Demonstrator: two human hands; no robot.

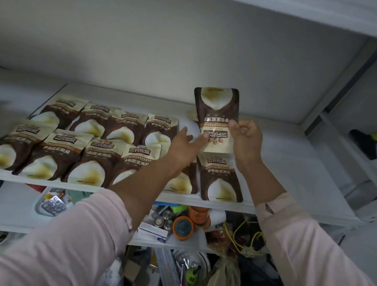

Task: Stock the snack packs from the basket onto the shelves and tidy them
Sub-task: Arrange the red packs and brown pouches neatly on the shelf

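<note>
While one snack pack [216, 113] is held upside down above the right end of the white shelf [307, 174], it is pinched at its right edge by the curled fingers of the right hand [245, 142]. The left hand [183, 149] is stretched out with straight fingers, one fingertip touching the pack's lower left edge. Two rows of matching packs [84, 152] are laid flat from the shelf's left end, the front row reaching the front edge. The shelf is backed by a plain pale wall [146, 45]. On the lower shelf [2, 204], blister strips [53, 205], an orange-lidded jar [182, 228] and yellow cable [238, 236] are crowded.
</note>
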